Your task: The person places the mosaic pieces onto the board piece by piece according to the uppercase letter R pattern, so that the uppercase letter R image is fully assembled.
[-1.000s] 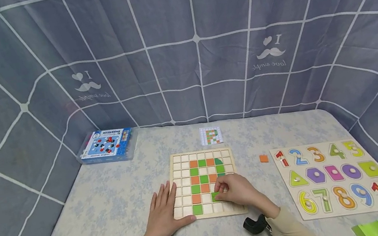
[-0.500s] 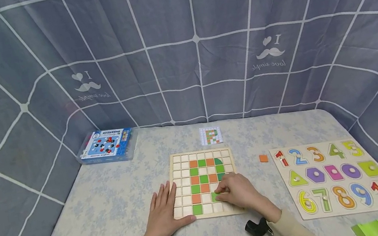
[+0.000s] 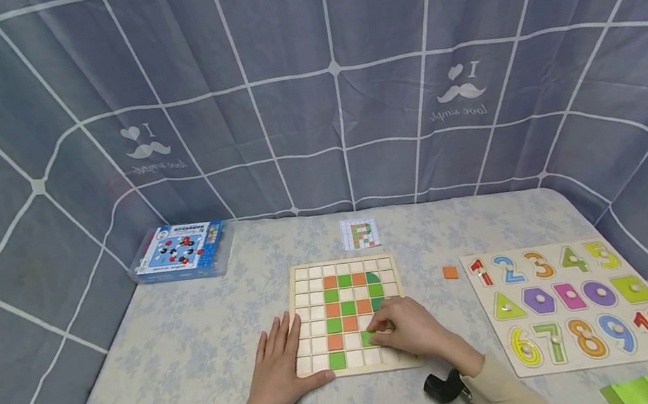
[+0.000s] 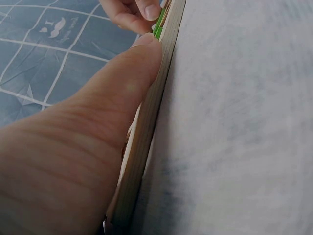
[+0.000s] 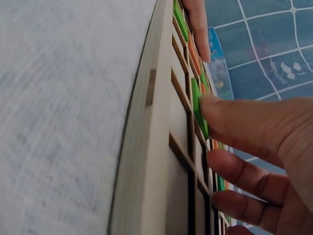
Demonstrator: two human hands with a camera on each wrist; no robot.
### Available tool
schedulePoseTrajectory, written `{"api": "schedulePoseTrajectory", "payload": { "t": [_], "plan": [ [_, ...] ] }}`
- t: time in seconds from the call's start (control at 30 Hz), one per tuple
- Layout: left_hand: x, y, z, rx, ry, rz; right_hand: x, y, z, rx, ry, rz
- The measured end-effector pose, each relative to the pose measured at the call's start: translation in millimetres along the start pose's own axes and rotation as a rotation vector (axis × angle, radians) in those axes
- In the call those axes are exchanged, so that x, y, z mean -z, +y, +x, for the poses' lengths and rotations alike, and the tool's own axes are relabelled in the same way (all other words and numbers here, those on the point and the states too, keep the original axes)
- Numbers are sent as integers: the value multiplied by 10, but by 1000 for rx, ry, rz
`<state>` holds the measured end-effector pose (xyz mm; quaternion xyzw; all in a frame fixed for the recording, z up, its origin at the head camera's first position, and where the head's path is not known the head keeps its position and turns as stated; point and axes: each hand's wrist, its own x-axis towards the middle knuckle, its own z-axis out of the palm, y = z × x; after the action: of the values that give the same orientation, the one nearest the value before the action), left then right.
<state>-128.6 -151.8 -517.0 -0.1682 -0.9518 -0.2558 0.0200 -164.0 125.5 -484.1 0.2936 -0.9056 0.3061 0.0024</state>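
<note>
A wooden grid board lies on the table, with orange and green tiles set in some of its square cells. My left hand rests with spread, straight fingers on the board's left side, its thumb along the front edge. Over the lower right part, my right hand has its thumb and curled fingers at a green square tile. In the right wrist view the thumb touches this tile's face, and the tile sits slightly tilted at its cell. The right hand hides part of the board's right side.
A pattern card lies behind the board. One loose orange tile is to the right, beside a number-and-shape puzzle board. A blue boxed set sits back left, and a bright green holder at front right.
The green tile under my right hand has shifted slightly and lines up more with its cell. My left hand stays in place; the head view has moved slightly.
</note>
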Motion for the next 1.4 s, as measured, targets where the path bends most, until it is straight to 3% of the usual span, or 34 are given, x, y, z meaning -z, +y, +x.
{"api": "schedulePoseTrajectory", "payload": {
  "t": [0.13, 0.27, 0.4, 0.77, 1.03, 1.17, 1.4],
  "plan": [
    [-12, -3, -7, -1, 3, -9, 10, 52, 0, 4, -29, 37],
    [-27, -5, -5, 2, -3, -9, 58, 121, -6, -46, -26, 98],
    [-31, 0, -6, 2, -10, -16, 149, 231, -11, -99, 47, 137],
    [-31, -23, -15, 0, 1, -14, 475, 548, -72, -242, 296, 74],
    [-22, -24, -11, -1, -4, -17, 627, 747, -179, -331, 361, 64],
    [-17, -24, -7, -1, -4, -20, 664, 815, -226, -337, 388, 51],
    [-6, -14, 5, -2, 6, -4, 691, 870, -282, -368, 384, 42]
  ]
}}
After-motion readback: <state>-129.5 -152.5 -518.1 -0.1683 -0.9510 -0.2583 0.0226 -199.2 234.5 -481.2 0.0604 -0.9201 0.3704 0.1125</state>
